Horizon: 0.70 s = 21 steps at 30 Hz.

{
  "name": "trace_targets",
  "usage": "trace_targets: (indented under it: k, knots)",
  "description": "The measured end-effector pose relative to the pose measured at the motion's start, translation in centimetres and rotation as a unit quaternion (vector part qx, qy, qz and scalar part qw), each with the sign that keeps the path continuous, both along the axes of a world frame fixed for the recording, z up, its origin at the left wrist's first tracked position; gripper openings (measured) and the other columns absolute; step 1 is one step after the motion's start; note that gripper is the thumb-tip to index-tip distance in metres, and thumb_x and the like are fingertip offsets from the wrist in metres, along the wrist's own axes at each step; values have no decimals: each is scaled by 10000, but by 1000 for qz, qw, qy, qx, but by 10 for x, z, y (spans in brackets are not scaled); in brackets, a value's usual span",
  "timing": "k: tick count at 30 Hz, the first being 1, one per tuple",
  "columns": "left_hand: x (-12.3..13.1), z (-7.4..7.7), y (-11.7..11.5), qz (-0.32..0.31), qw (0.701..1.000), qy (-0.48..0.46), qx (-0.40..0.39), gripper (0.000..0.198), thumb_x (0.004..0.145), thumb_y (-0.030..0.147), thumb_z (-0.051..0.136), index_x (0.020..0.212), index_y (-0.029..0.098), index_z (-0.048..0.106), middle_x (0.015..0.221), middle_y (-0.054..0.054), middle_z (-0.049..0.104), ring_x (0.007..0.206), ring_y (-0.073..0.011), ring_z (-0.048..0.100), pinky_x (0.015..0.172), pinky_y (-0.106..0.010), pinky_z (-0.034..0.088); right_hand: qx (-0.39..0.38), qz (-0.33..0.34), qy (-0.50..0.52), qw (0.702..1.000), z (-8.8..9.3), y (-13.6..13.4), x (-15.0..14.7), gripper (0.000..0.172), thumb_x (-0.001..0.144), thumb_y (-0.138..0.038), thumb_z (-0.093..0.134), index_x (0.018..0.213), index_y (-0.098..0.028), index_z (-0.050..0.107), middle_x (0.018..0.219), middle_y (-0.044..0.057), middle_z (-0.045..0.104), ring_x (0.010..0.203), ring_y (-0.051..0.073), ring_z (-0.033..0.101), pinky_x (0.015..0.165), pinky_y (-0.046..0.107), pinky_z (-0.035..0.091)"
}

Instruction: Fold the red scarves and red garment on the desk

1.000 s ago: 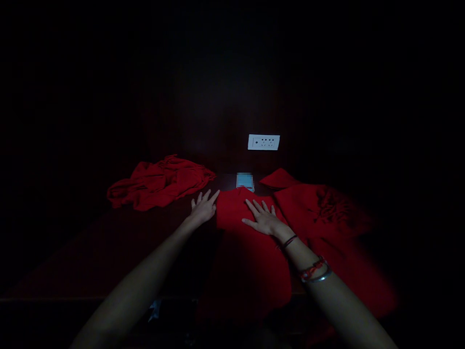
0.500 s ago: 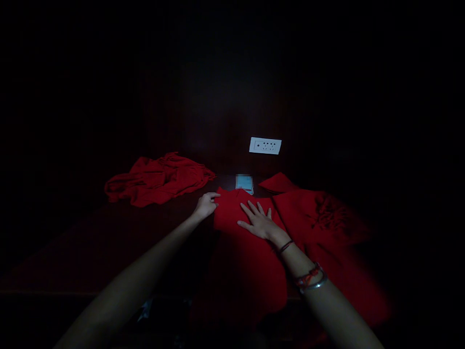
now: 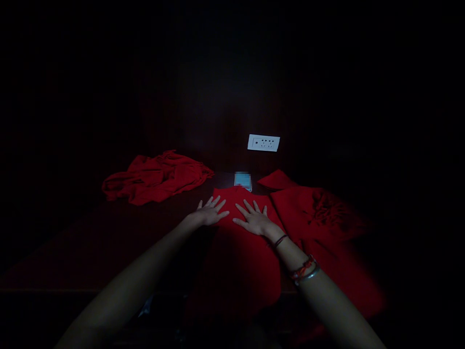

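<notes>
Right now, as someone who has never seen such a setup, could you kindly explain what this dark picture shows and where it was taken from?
There is no machine here. The picture comes from a camera worn on a person's head, looking forward and down, so the two bare arms reaching in from below are that person's own.

The left hand and right hand both lie open, palms down, on a flat red cloth spread over a dark table. Neither hand grips anything. The right wrist wears bracelets.

A crumpled red cloth lies to the left and a third red cloth to the right. Behind them are a pale blue item, too blurred to identify, and a white socket plate on the wall.
</notes>
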<state>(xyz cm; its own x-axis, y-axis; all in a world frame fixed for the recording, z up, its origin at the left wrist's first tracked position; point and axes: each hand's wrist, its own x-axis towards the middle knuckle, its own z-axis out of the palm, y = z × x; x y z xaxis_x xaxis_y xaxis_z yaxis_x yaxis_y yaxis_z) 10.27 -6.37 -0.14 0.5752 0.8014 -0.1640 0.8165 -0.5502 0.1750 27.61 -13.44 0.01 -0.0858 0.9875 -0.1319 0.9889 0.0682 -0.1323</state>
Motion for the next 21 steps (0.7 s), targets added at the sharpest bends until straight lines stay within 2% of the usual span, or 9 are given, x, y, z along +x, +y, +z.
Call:
trace_targets:
  k: [4,7,9,11,14,16,19,21]
  knots:
    - [-10,5,8,59,998,20,-2,623,764,582,181,1302,280,92,1369,-48,3,1227,-286,4,920,-553,46,-6,2,-1,1000,3,-3,3,723,678,-701,103,1297,-332,41,1380,14,-6,1222,307,-55,910,566,-39]
    - [-13,6,6,103,993,23,60,539,808,491,187,1293,254,182,1367,-81,69,1224,-303,47,919,-550,86,-15,-17,-7,1000,2,-4,3,739,671,-706,111,1298,-325,26,1379,12,-25,1219,312,-65,906,569,-46]
    - [-8,3,-2,76,985,2,152,490,834,389,198,1278,189,254,1364,-99,93,1230,-275,58,948,-500,97,-17,-24,-10,1000,0,-4,3,738,673,-703,116,1299,-322,26,1378,13,-29,1218,315,-69,904,571,-44]
    - [1,-2,-11,-1,978,-30,209,478,842,328,197,1272,131,263,1362,-102,108,1236,-224,70,978,-412,118,-19,-21,-9,1000,0,-3,2,728,683,-692,127,1300,-317,32,1379,13,-16,1220,315,-60,907,570,-31]
    - [14,-9,-21,-98,983,-35,153,535,841,396,188,1294,111,192,1358,-103,125,1234,-208,97,979,-354,159,-4,-5,-7,1000,6,-3,8,713,706,-660,186,1306,-290,76,1379,30,49,1228,302,7,931,536,42]
    - [16,-11,-21,-113,989,-14,97,588,825,474,188,1305,135,153,1359,-107,106,1231,-240,86,972,-378,155,56,-11,-33,998,17,-7,19,673,734,-598,268,1302,-257,147,1371,52,107,1228,280,55,949,480,94]
    - [8,-8,-15,-106,993,8,56,598,819,504,173,1312,171,112,1361,-112,54,1227,-267,51,966,-403,137,170,-115,-124,971,38,-18,41,641,730,-483,420,1282,-233,213,1355,92,141,1216,309,73,932,482,127]
    - [1,-5,-12,-106,993,16,43,588,824,494,164,1314,176,94,1360,-116,33,1226,-268,36,965,-401,131,179,-206,-164,948,48,-27,54,710,685,-448,506,1286,-244,188,1333,130,179,1177,364,159,868,519,206]
